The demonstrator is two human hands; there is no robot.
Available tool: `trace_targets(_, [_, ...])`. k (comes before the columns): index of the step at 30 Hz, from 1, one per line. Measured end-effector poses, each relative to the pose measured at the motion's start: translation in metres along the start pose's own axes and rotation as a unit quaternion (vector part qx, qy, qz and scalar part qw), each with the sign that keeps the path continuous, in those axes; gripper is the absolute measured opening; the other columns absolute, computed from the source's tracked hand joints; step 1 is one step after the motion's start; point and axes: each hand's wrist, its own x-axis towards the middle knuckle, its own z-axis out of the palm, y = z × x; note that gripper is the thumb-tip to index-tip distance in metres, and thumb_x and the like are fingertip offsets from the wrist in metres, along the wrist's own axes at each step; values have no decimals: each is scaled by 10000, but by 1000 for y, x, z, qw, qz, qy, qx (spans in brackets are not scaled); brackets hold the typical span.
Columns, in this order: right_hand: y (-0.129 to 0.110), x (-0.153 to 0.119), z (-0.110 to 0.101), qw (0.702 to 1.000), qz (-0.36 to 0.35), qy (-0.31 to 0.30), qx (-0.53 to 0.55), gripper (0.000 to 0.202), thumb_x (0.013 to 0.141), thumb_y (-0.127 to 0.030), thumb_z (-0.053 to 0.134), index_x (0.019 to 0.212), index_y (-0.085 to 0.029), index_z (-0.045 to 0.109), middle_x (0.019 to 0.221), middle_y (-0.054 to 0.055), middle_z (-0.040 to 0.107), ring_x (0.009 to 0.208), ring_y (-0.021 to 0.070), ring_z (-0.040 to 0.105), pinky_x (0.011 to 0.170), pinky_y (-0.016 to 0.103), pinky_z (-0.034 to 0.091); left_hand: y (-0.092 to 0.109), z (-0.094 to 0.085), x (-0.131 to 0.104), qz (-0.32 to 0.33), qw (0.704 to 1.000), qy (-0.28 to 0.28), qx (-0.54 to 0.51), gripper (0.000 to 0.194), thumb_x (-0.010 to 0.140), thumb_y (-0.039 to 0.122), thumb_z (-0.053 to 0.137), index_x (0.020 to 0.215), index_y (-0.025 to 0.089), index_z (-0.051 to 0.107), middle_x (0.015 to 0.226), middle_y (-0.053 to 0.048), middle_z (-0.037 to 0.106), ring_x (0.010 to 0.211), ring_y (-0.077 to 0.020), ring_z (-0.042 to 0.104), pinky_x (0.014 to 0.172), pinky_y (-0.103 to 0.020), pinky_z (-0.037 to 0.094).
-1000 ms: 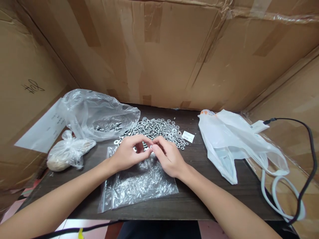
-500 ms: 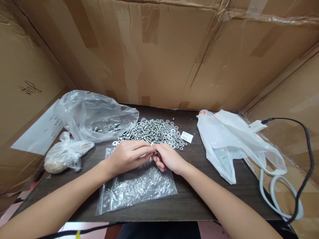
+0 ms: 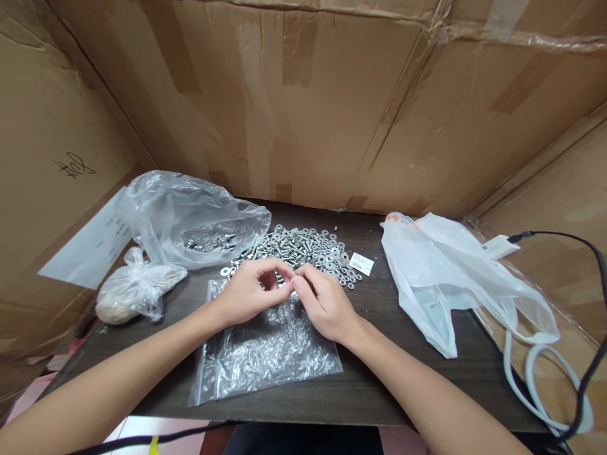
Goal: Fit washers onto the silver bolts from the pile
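My left hand (image 3: 253,291) and my right hand (image 3: 327,303) meet at the fingertips, both pinched closed. Whatever sits between the fingertips is too small and too covered to make out. Just beyond them lies a pile of silver bolts (image 3: 296,245), with flat washers (image 3: 331,258) along its right side and nuts (image 3: 350,285) at the near right edge. Under my hands a clear zip bag (image 3: 275,360) lies flat on the dark table (image 3: 379,392).
Left of the pile, an open clear plastic bag (image 3: 161,221) holds some bolts (image 3: 222,242). Nearer stands a knotted bag (image 3: 137,291). A small white label (image 3: 361,264) lies right of the washers, then a white plastic bag (image 3: 422,272) and a cable (image 3: 535,379). Cardboard walls (image 3: 322,126) enclose the table.
My hands have turned so the thumbs and index fingers now show, with the left fingers arched apart from the thumb. The whole view has shifted slightly; the pile looks the same.
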Motion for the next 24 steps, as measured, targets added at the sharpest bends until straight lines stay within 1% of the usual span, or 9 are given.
trace_targets(2, [2,1,2,998,45,-6,45,430,1039,-394,366,680,-193,490,605,-3,511,553,133,471,580,278,350,1,1,-1,51,998,3,36,77,867,162,665,931,167,707,746,17,692,550,-81,587,551,-191,490])
trace_targets(4, [4,3,6,982,136,-35,123,525,1036,-472,336,599,-205,452,500,-17,457,461,121,432,515,271,341,1,1,-2,149,982,11,113,97,891,159,652,975,164,701,835,-11,722,609,-98,627,583,-212,505])
trace_targets(7, [9,6,11,927,263,-90,251,559,983,-581,393,570,-211,465,421,-47,398,353,100,363,412,252,323,-2,-1,-3,271,935,23,228,118,918,144,628,1015,170,690,925,-28,756,719,-137,695,610,-238,521])
trace_targets(11, [13,8,11,878,316,-139,332,511,956,-543,429,568,-212,455,414,-71,368,310,79,292,354,229,290,-4,-3,-5,315,908,29,276,98,941,184,633,1021,178,689,946,-21,770,742,-146,716,633,-252,536])
trace_targets(14, [11,6,9,916,277,-135,256,551,1006,-509,318,577,-205,483,397,-39,403,331,107,363,404,251,328,-3,-2,-5,273,932,19,236,110,926,175,641,1021,178,696,929,-23,765,730,-143,706,624,-245,524])
trace_targets(17, [5,2,6,988,117,-30,97,442,1032,-447,359,776,-170,589,647,32,609,570,151,552,589,281,420,-1,0,-2,110,988,0,108,101,875,165,660,961,175,711,816,-2,730,621,-109,637,595,-221,502])
trace_targets(20, [1,0,1,1000,1,4,0,231,1016,-359,461,1013,-177,604,874,48,658,733,171,582,682,292,413,-1,1,1,-44,999,-6,-12,86,849,199,674,913,170,724,705,17,677,554,-94,570,529,-195,466])
trace_targets(22, [1,0,-1,1000,-6,7,-15,207,1018,-342,461,973,-183,586,820,30,630,682,162,549,650,288,390,0,2,1,-69,997,-7,-42,102,859,225,675,926,169,728,684,18,662,550,-95,562,507,-187,452])
trace_targets(24, [1,0,-1,1000,5,9,3,271,1035,-349,422,850,-193,544,729,12,584,637,154,520,628,285,375,0,2,-1,-23,1000,7,-20,96,870,221,678,934,169,726,710,12,668,558,-94,568,535,-200,475])
